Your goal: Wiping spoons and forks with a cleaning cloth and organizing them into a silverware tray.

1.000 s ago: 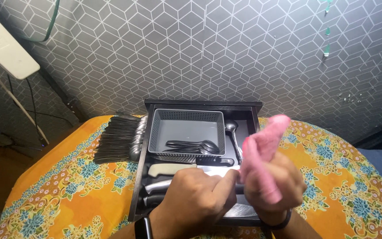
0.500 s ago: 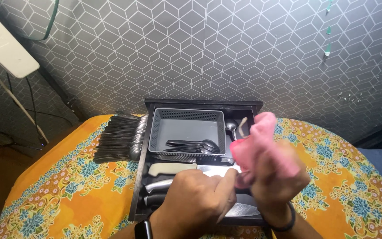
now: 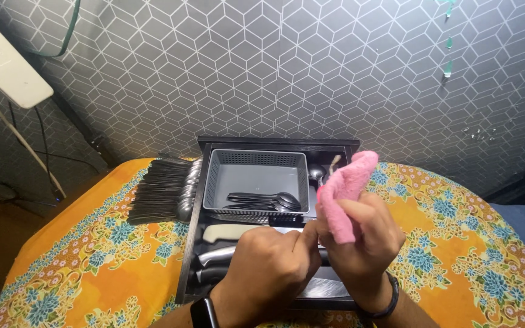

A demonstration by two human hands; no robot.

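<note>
Spoons (image 3: 162,189) fanned on cloth, far left, beside tray (image 3: 191,255). Basket (image 3: 256,182) far in tray, few spoons inside. Knives (image 3: 229,232) near in tray, under hands. Left hand (image 3: 268,267) fisted around near end of thin utensil; end itself hidden. Rag (image 3: 343,191) wraps shaft; tip (image 3: 334,163) pokes out far side. Right hand (image 3: 360,240) clamped on rag. Judgement: steady left grip, pinch rag firmly, stroke full length toward tip, clear of blades below.

Grey hexagon-patterned wall (image 3: 287,67), round table under orange floral cloth (image 3: 98,255), dim corner at left
</note>
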